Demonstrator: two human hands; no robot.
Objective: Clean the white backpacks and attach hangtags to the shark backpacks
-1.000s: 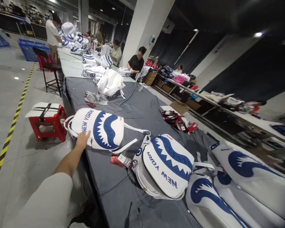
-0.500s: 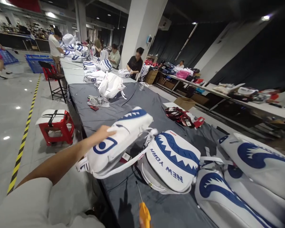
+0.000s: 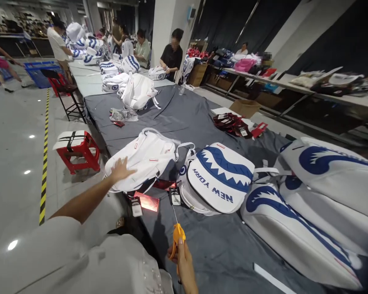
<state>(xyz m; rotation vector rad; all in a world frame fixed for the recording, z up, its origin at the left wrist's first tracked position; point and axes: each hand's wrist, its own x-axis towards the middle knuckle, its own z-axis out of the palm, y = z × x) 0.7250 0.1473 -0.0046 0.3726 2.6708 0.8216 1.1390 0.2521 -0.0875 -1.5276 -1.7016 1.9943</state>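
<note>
Long desk [image 3: 184, 122] w/ grey cloth. On it: white backpack [image 3: 144, 157] face down near left edge, shark-print backpack [image 3: 221, 177] just beside it, more white/blue bags [image 3: 319, 204] at right, red tags [image 3: 236, 124] far side, hang tags [image 3: 147, 202] + plastic wrap [image 3: 122, 115].

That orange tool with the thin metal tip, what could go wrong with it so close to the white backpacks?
The right hand holds the orange tool tip-forward; a slip might scratch the shark-mouth backpack. The left hand rests on the flipped white backpack at the table edge, so it could slide off. Loose tags could snag.
</note>
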